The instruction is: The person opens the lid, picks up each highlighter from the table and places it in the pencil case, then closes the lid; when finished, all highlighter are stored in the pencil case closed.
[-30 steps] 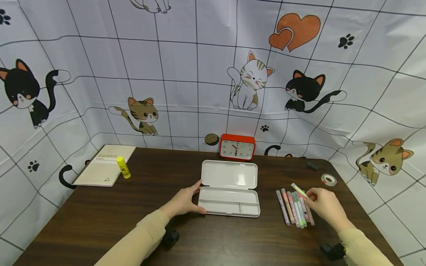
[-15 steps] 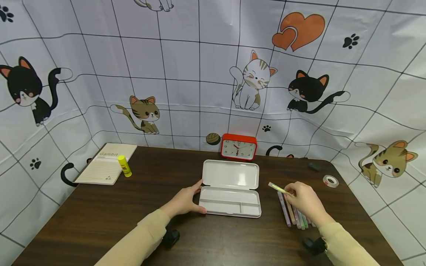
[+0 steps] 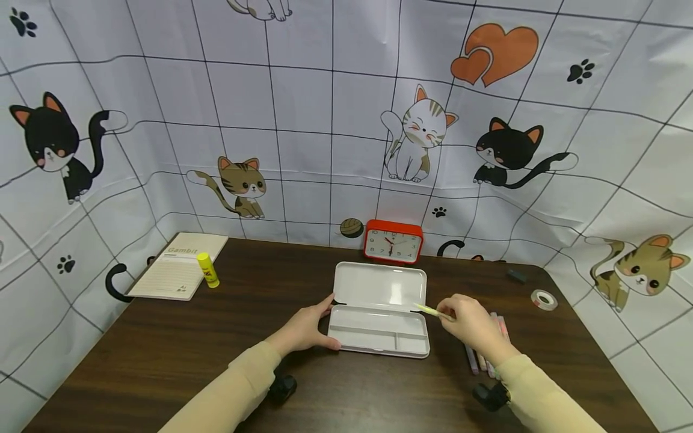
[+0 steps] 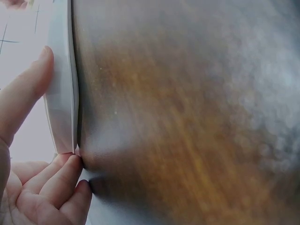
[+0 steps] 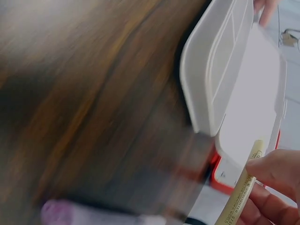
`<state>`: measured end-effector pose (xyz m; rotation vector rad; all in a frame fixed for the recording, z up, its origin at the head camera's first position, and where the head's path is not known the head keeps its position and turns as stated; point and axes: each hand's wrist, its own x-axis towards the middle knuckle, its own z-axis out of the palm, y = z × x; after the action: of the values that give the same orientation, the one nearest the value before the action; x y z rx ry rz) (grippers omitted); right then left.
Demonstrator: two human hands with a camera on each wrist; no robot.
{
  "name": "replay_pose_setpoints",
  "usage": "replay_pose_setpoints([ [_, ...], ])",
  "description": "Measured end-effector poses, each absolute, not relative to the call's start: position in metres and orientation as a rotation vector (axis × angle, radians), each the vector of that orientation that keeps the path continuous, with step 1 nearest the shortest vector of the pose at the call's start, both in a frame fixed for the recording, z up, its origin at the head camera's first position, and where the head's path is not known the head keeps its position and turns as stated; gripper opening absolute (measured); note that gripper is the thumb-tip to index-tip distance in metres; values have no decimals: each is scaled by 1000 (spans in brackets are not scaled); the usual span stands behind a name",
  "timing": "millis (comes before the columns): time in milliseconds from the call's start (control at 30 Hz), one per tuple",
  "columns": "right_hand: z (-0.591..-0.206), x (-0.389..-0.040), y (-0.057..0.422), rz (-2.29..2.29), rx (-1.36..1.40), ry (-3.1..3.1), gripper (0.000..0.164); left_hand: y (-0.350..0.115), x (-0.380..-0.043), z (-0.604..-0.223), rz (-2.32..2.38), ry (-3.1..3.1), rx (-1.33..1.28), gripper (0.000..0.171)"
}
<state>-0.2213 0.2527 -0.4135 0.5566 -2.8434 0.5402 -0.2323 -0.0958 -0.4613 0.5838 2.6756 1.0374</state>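
Observation:
A white pencil case (image 3: 360, 341) lies with its lid raised, its tray divided into compartments with nothing in them. My left hand (image 3: 303, 328) holds the case's left end, the thumb (image 4: 35, 77) against its front wall and the other fingers at the corner. Between thumb and fingers, my right hand (image 3: 470, 322) pinches a pale yellow highlighter (image 5: 240, 194) with small print along its barrel. In the head view, the highlighter's tip reaches over the case's right side near the hinge. Several pastel pens (image 3: 471, 359) lie under the right forearm, partly hidden.
A red clock (image 3: 393, 242) stands behind the lid. At the right are a tape roll (image 3: 544, 300) and a small dark block (image 3: 517, 276). A notebook (image 3: 173, 270) lies back left, with a yellow glue stick (image 3: 208, 270) beside it. A printed cloth hangs behind the table.
My right hand has carried the highlighter left, from above the pens to the case's right side. My left hand has stayed on the case. The head view has shifted slightly.

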Motion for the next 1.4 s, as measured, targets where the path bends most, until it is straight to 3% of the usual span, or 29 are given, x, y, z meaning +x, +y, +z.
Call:
replay_pose_setpoints([
  [667,-415,-241,187,487,753,-2905,9,-99,-232,-462,1025,2683,591,112],
  [1400,-421,-250,161,519,813,-2933,7,-98,-231,-462,1032,2678,581,112],
])
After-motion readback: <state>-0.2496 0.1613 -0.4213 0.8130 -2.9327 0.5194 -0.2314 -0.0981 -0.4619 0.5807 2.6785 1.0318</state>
